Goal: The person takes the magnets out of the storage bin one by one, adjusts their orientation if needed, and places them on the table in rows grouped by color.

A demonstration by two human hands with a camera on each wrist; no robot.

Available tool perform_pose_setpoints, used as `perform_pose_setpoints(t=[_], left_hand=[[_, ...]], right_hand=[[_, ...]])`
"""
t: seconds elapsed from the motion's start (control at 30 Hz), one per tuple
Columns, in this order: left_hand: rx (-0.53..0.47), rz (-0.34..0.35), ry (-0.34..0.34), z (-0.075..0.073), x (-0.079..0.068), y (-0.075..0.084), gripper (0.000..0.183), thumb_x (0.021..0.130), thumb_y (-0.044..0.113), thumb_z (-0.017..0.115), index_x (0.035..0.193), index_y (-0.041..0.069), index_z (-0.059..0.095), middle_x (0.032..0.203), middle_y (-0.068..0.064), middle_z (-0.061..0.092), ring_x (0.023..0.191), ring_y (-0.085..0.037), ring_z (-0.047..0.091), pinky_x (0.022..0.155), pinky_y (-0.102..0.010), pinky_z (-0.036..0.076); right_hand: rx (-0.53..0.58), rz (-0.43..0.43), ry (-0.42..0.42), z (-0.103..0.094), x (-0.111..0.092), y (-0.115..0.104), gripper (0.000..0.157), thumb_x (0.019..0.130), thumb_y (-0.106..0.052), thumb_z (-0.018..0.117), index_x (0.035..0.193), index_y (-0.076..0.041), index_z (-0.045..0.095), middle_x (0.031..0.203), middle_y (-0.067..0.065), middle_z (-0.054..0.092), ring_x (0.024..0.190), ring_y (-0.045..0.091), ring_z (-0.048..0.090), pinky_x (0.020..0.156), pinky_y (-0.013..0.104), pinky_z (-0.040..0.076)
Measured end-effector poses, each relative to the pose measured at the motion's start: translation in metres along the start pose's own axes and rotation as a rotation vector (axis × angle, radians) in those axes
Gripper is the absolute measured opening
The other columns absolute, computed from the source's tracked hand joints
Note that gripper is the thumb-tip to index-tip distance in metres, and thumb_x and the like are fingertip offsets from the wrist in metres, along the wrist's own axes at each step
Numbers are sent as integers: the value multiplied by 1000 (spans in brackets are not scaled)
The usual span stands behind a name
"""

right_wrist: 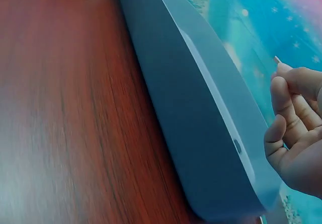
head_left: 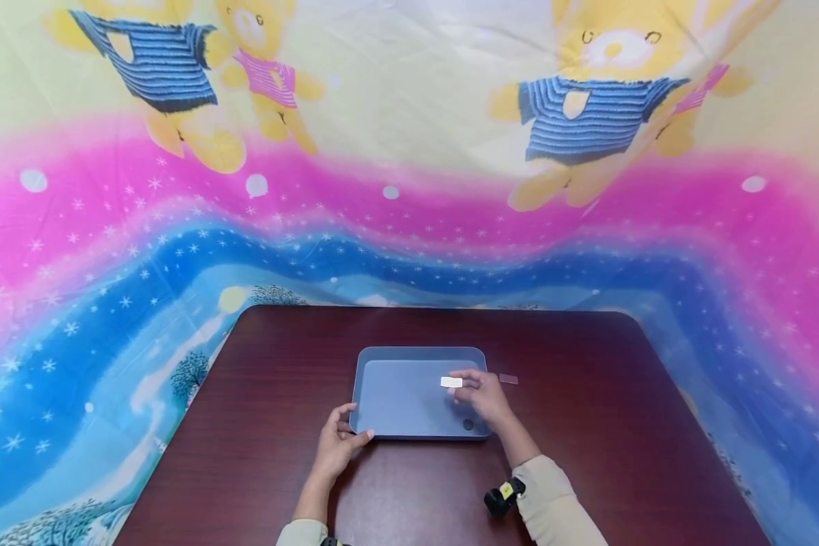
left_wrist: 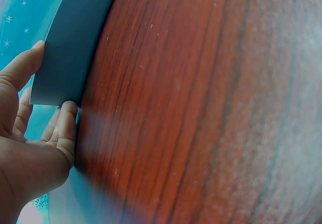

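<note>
White piece [head_left: 451, 382]: a small, thin rectangle, held above the right part of the tray.
Right hand [head_left: 481, 396]: pinches the white piece between thumb and fingertips.
Tray [head_left: 409, 398]: shallow, blue-grey, with rounded corners, flat on the tabletop [head_left: 246, 462].
Left hand [head_left: 337, 449]: grips the tray at its near left corner, thumb on the near side, fingers at the left wall.
Dark disc [head_left: 468, 425]: small and round, in the tray's near right corner.
Clear strip [head_left: 508, 378]: on the tabletop, just right of the tray.
Backdrop [head_left: 409, 227]: printed cloth with bears and snowflakes, beyond the dark reddish wood.
</note>
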State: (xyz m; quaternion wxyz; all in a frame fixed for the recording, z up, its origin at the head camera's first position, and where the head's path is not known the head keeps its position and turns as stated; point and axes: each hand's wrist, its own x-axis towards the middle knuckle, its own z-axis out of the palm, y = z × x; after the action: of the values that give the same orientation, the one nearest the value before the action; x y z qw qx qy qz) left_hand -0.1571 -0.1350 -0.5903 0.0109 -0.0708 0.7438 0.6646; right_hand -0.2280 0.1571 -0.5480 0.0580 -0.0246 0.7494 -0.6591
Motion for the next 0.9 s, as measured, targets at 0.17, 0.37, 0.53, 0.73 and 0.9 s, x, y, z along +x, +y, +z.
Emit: perform_pose_setpoints(t=[0.17, 0.37, 0.53, 0.73, 0.9], left_hand=[[23, -5, 20, 1, -1, 0, 63, 74, 7, 78, 129, 4, 47, 92, -21, 51, 64, -17, 48, 53, -31, 47], [57, -6, 49, 1, -3, 0, 64, 73, 12, 80, 128, 8, 49, 90, -18, 50, 65, -19, 46, 51, -31, 44], [39, -13, 42, 0, -2, 1, 63, 73, 10, 80, 128, 7, 49, 90, -20, 50, 64, -19, 47, 52, -32, 46], [38, 15, 33, 0, -4, 8, 62, 74, 8, 79, 127, 4, 49, 88, -20, 50, 63, -18, 47, 50, -32, 46], [19, -2, 16, 0, -7, 18, 63, 74, 5, 78, 129, 1, 47, 91, -25, 50, 63, -19, 47, 50, -35, 46]], right_hand=[[2, 23, -7, -20, -8, 1, 35, 78, 3, 72, 111, 7, 62, 94, 22, 65, 76, 39, 61, 66, 44, 51], [-19, 27, 52, -41, -17, 5, 32, 77, 1, 73, 108, 3, 63, 96, 20, 66, 82, 44, 59, 63, 35, 52], [-20, 32, 113, -57, -24, 4, 33, 77, 1, 73, 108, 5, 62, 94, 18, 66, 76, 30, 62, 64, 35, 52], [-26, 40, 148, -79, -28, 19, 41, 78, -7, 75, 115, 4, 60, 110, 16, 63, 84, 23, 63, 69, 36, 52], [-27, 26, 172, -95, -33, 26, 40, 79, -9, 74, 115, 2, 61, 104, 13, 66, 79, 24, 62, 69, 41, 51]])
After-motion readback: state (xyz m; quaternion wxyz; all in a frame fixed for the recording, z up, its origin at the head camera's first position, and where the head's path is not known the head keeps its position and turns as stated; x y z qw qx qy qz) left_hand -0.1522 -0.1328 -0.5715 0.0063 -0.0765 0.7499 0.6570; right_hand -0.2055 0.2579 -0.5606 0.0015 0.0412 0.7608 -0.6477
